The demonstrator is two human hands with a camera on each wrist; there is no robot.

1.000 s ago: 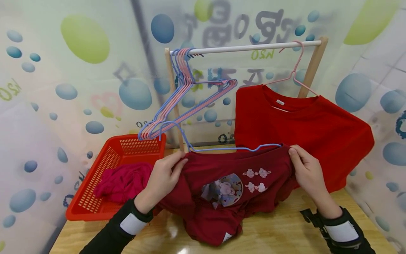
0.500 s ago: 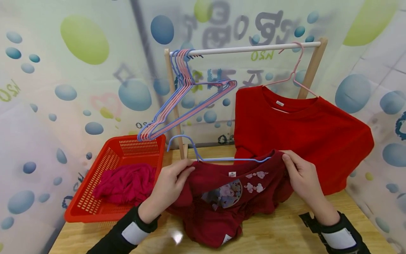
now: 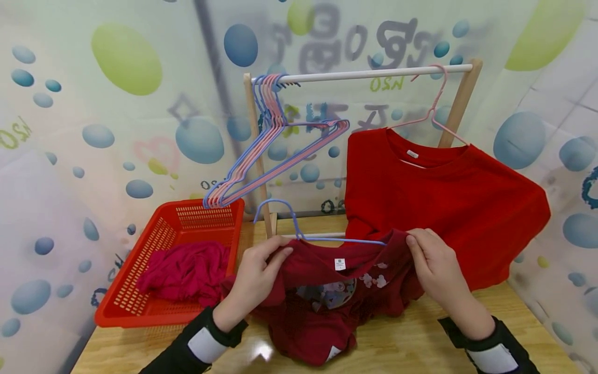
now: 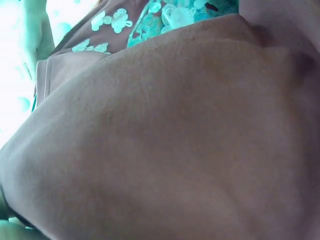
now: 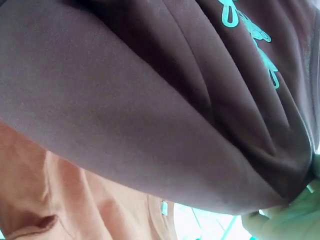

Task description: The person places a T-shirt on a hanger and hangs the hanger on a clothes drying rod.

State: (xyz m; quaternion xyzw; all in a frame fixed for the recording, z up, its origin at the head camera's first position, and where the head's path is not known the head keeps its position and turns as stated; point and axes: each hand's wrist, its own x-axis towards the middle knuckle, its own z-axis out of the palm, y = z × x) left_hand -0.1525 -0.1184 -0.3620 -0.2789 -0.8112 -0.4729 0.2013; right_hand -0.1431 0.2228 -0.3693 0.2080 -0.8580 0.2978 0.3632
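Nearest were two dark cuffs [image 3: 243, 332] with pale patches, one at each wrist. Beyond them, the left hand [image 3: 259, 267] pinched one shoulder of a maroon shirt [image 3: 310, 322] between thumb and fingers, and the right hand [image 3: 436, 262] pinched the other shoulder the same way, spreading the neckline between them. The shirt hung in folds over the counter [image 3: 397, 348], with a round picture print and small pale appliqués on its chest and a white label [image 3: 339, 264] inside the collar. Its cloth filled most of both wrist views.

A blue hanger [image 3: 296, 218] stood just behind the neckline, its hook tilted up to the left and its right end meeting the inside of the collar; its left end was hidden.

To the left, a red-orange basket [image 3: 149, 318] held a crumpled magenta cloth [image 3: 187, 270]. Farther back stood a rack [image 3: 364, 76] with a white rail and wooden posts. A red shirt [image 3: 434, 197] hung at its right on a pink hanger [image 3: 433, 101]; a cluster of blue and pink hangers [image 3: 274, 111] hung at its left. A pale backdrop [image 3: 135, 111] with blue and green spots rose behind.
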